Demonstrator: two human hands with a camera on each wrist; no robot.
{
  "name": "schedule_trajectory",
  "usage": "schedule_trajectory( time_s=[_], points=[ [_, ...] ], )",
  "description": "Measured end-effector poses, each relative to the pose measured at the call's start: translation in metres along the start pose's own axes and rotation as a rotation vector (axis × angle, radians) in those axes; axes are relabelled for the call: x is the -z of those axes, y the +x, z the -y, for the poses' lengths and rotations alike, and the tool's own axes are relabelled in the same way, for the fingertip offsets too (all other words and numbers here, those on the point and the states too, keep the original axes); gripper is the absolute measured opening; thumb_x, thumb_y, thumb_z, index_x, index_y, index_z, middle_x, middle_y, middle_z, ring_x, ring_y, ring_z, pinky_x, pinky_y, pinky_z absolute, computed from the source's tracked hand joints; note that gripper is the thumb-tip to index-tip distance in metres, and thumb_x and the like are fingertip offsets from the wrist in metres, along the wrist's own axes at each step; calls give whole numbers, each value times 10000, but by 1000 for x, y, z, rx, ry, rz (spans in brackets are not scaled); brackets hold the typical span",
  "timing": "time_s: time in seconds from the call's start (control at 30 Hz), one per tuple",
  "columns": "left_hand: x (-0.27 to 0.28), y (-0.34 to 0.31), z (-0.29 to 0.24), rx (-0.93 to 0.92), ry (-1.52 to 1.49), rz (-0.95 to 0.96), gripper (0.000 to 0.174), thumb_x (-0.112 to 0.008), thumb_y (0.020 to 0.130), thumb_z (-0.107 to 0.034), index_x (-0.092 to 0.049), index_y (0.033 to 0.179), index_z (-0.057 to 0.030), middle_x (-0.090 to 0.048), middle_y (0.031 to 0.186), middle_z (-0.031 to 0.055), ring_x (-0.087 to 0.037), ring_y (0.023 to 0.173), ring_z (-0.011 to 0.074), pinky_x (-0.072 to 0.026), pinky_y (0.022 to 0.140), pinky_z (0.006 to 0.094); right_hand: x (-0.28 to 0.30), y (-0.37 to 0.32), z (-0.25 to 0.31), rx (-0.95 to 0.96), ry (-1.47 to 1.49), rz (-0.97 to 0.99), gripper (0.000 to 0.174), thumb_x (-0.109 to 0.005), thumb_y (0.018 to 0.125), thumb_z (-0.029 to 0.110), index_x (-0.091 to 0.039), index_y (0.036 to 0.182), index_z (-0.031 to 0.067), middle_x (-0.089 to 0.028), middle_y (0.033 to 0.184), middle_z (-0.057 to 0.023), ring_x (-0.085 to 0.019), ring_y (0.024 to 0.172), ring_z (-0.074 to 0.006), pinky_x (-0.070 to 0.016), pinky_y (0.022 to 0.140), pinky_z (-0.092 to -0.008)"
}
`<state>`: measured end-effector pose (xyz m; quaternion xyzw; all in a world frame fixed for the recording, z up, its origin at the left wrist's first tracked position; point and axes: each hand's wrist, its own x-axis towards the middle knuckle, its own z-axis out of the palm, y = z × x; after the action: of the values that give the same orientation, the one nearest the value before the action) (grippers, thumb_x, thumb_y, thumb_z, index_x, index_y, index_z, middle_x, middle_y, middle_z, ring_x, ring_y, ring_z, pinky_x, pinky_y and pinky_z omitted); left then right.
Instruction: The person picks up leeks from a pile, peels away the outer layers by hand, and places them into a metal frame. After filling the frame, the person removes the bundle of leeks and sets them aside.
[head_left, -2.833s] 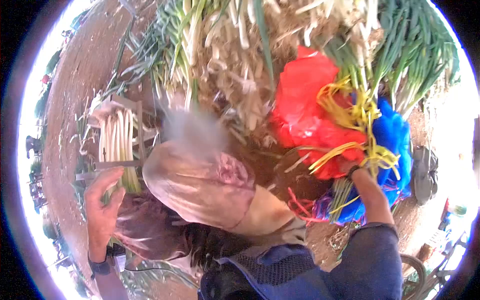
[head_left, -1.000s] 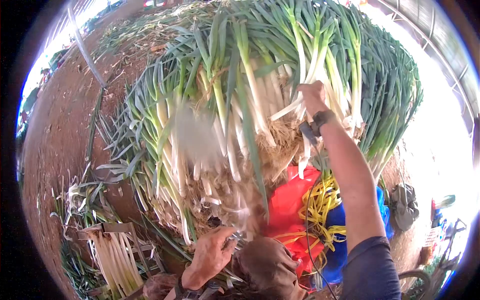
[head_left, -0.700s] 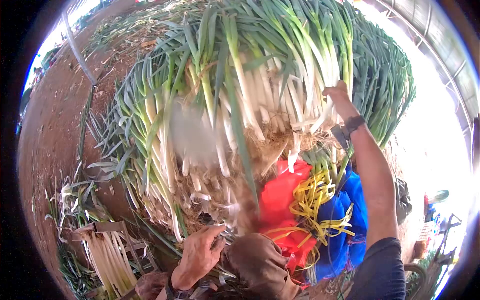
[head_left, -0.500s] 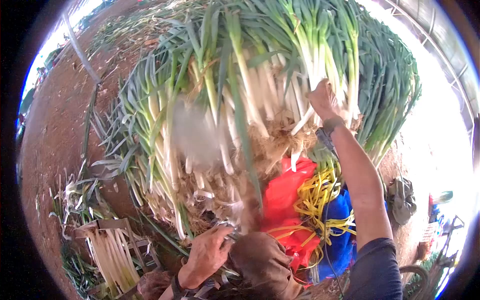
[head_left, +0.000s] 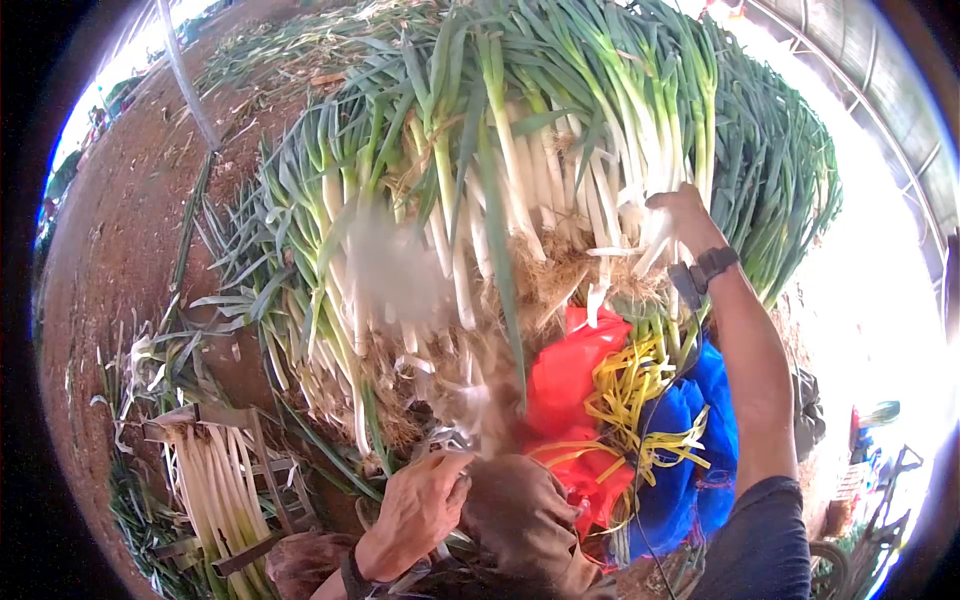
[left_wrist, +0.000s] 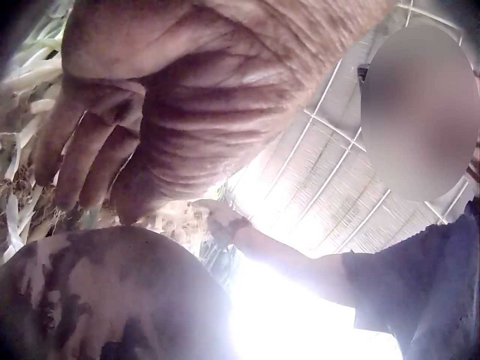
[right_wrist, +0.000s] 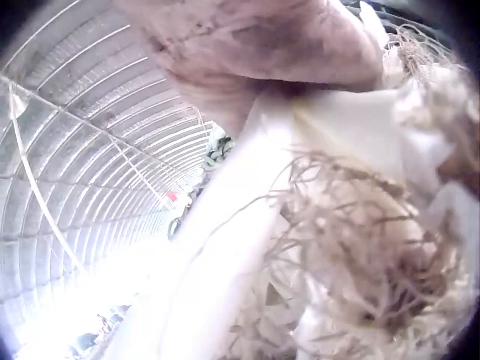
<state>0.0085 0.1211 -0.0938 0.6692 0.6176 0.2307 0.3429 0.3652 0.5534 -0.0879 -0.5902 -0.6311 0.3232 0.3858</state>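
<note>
My right hand (head_left: 685,218) reaches into a big pile of long green onions (head_left: 440,120) and grips the white stalk of a green onion (head_left: 655,240). In the right wrist view that pale stalk (right_wrist: 232,210) runs down from under the hand, beside tangled roots (right_wrist: 360,240); the fingertips are hidden. My left hand (head_left: 415,512) hangs near the covered knee (head_left: 515,510), fingers loosely bent and holding nothing. The left wrist view shows its palm and fingers (left_wrist: 75,161) above the knee.
Red plastic (head_left: 570,380), yellow ties (head_left: 630,385) and blue bags (head_left: 690,430) lie below my right arm. A frame (head_left: 265,470) at lower left holds white stalks (head_left: 215,490). Loose trimmings lie around it. A cable trails from the right wrist.
My right arm has gone from beside the red and blue plastic up into the pile. It then shifts left and right among the stalks. The left hand has hardly moved in the last second.
</note>
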Motion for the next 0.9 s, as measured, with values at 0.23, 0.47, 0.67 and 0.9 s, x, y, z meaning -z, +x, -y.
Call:
schedule_trajectory(
  time_s=[0.23, 0.47, 0.67, 0.9],
  points=[
    [-4, -47, -5, -9, 72, -77, 288, -662, 830, -26, -641, 1118, -11, -684, 1041, 186, -672, 906, 375, -545, 776, 428, -25, -40, 9, -191, 346, 171, 221, -645, 849, 28, -616, 1010, -120, -665, 997, -197, -673, 908, -287, -541, 841, -367],
    [-10, -80, 17, -19, 211, -349, 370, -702, 835, -25, -594, 1190, -15, -671, 1148, 200, -684, 982, 316, -560, 854, 410, -60, -227, 153, -22, 724, 668, 292, -663, 898, 115, -584, 1093, -87, -598, 1204, -200, -663, 1034, -311, -559, 969, -442],
    [-2, -95, -5, -234, 293, -587, 811, -764, 788, -59, -326, 1470, -17, -548, 1322, 256, -578, 1175, 416, -507, 952, 447, -91, -357, 180, -206, 337, 689, 203, -694, 853, 155, -686, 924, -35, -705, 875, -100, -670, 801, -171, -543, 647, -299],
    [-46, -122, -5, -391, 653, -495, 828, -705, 837, -387, -316, 1513, -108, -386, 1505, 199, -376, 1399, 334, -197, 1196, 532, -71, -495, 169, -107, 93, 1292, 350, -658, 800, 124, -612, 1103, -43, -659, 922, -108, -650, 834, -181, -533, 736, -298]
  ],
)
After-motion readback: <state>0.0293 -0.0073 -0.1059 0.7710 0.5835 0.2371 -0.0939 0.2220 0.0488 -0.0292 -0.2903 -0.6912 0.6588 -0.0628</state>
